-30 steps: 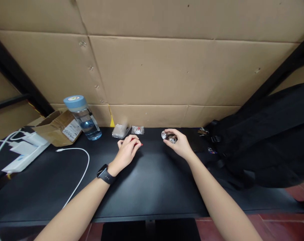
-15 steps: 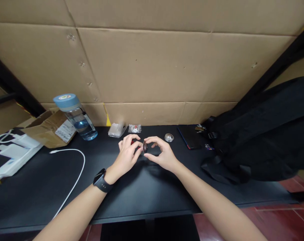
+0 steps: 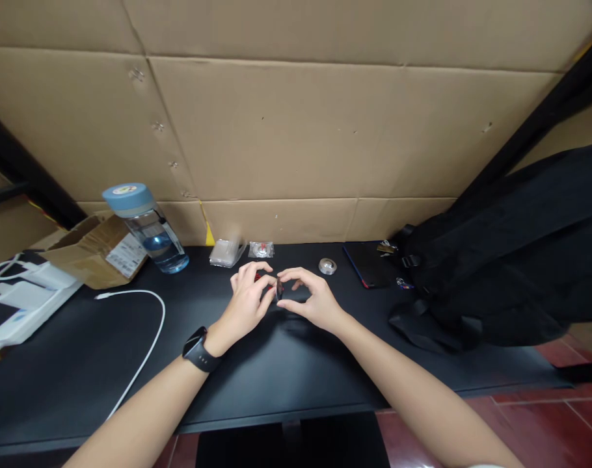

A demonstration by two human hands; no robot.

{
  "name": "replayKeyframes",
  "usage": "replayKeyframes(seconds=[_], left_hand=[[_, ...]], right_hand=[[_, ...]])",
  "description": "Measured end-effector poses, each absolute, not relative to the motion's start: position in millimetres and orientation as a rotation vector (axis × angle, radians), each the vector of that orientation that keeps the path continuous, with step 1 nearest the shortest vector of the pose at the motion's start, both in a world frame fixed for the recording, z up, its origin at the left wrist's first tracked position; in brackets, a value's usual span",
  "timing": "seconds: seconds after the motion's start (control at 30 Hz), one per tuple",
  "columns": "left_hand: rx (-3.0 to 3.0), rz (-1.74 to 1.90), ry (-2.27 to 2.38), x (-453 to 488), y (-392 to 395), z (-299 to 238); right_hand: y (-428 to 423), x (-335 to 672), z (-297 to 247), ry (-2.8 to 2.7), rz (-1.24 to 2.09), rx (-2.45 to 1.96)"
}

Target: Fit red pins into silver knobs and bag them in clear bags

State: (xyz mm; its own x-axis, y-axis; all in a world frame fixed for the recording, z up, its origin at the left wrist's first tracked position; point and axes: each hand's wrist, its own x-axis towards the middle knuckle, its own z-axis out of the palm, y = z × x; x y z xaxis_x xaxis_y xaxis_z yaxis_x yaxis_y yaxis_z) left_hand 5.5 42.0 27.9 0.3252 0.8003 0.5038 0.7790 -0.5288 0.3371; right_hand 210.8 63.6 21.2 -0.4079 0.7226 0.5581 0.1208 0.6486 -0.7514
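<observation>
Over the table's middle, my right hand (image 3: 311, 294) pinches a small dark round disc (image 3: 279, 288) by its edge, between thumb and fingers. The disc stands nearly edge-on to me, so its face is barely visible. My left hand (image 3: 250, 292), with a black watch on the wrist, is closed against the other side of the disc. Something small and red (image 3: 258, 277) shows between its fingers; its shape is mostly hidden. Behind the hands lie a small clear packet (image 3: 261, 249) with a round item inside and, to the right, a small round silvery piece (image 3: 328, 266).
On the black table (image 3: 257, 383) stand a blue-capped water bottle (image 3: 154, 227), an open cardboard box (image 3: 94, 250) and a white power strip (image 3: 37, 305) with a white cable. A clear plastic case (image 3: 224, 253), a dark tablet-like slab (image 3: 367, 266) and a black backpack (image 3: 511, 253) are also there.
The disc has turned more edge-on and shifted slightly left, closer to the left hand. The right hand moved slightly left with it. The left hand barely moved.
</observation>
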Motion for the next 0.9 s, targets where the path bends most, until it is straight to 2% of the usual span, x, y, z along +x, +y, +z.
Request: replayKeyframes(seconds=[0.37, 0.7, 0.9], left_hand=[[2.711, 1.012, 1.543, 1, 41, 28], [2.709, 1.139, 1.575, 5, 39, 31], [2.667, 1.144, 1.516, 4, 41, 29]], right_hand=[[67, 199, 6, -1.650, 1.161, -0.732], [66, 207, 15, -1.952, 0.864, -0.719], [67, 207, 13, -1.925, 0.875, -0.748]])
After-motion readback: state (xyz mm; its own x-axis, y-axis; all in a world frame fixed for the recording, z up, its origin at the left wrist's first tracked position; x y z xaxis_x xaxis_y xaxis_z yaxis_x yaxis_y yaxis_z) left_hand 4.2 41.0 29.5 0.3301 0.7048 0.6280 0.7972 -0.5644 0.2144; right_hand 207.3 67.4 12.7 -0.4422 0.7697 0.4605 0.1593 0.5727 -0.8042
